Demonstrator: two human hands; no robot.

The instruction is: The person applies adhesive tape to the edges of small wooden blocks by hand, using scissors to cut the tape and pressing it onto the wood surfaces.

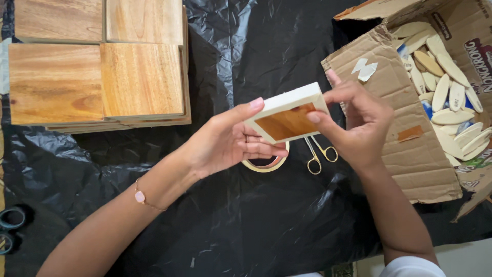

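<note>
The roll of tape [266, 165] lies mostly hidden beneath the left hand [225, 141] and the wooden block [287, 115], only its lower arc showing. The scissors [318, 154] lose their blades behind the block. The cardboard box [405, 128] runs off the right edge, the stacked wooden boards [97, 77] off the top, and a blue ring [11, 218] off the left

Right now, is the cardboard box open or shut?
Open. The cardboard box has its flaps folded out, and pale oval wooden pieces show inside.
</note>
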